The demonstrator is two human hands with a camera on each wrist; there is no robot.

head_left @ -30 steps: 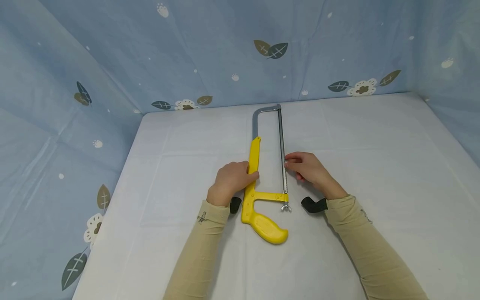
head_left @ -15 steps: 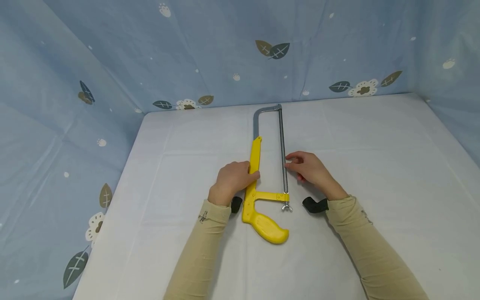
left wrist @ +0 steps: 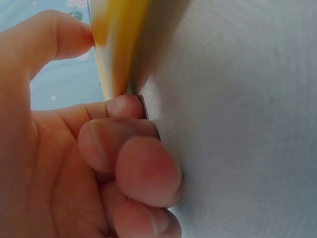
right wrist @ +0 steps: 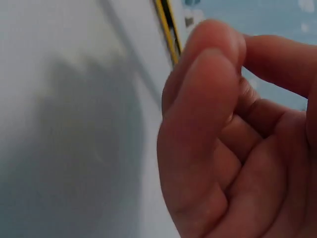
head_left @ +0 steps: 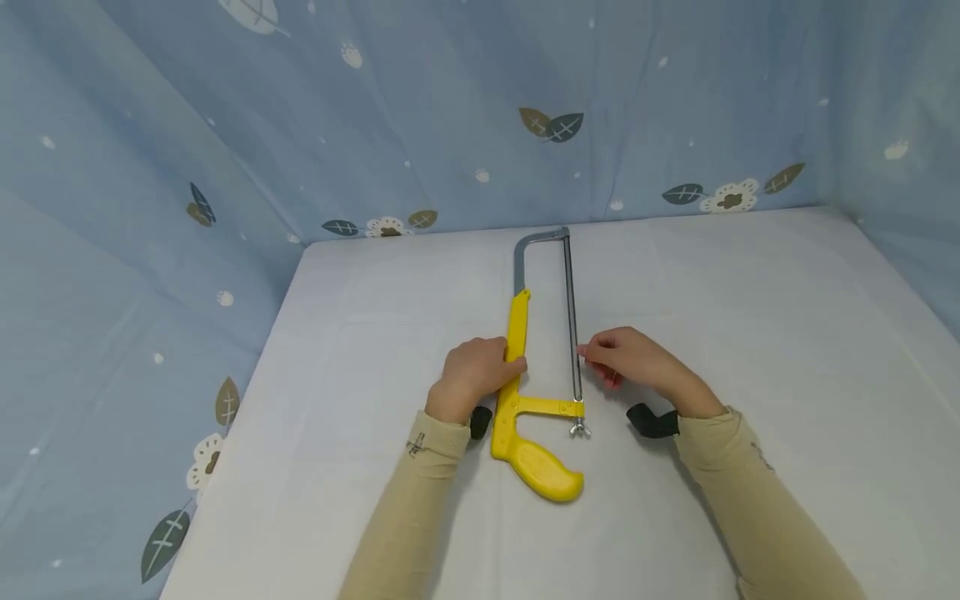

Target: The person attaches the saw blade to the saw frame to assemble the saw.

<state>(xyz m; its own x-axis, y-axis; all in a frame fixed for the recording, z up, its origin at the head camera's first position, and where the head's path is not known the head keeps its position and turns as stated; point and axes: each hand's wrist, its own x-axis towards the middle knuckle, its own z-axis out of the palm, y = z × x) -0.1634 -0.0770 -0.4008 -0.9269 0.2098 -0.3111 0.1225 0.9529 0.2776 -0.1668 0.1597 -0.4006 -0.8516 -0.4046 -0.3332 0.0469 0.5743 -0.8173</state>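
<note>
A hacksaw with a yellow frame and handle lies on the white table, its grey curved end pointing away from me. My left hand grips the yellow frame, thumb on top. In the left wrist view, the thumb is against the yellow frame and the fingertips are low by the table. Beside the blade, my right hand has its thumb and index finger brought together, tips right at the blade's outer side. The right wrist view shows curled fingers with nothing visible between them.
A wing nut sits at the near end of the blade. Black straps show at both wrists. A blue patterned cloth hangs behind and to the sides of the white-covered table.
The right thumb and index finger, slightly apart before, have come together and shifted a little away from the blade. The left hand keeps its grip. The head view has tilted slightly up.
</note>
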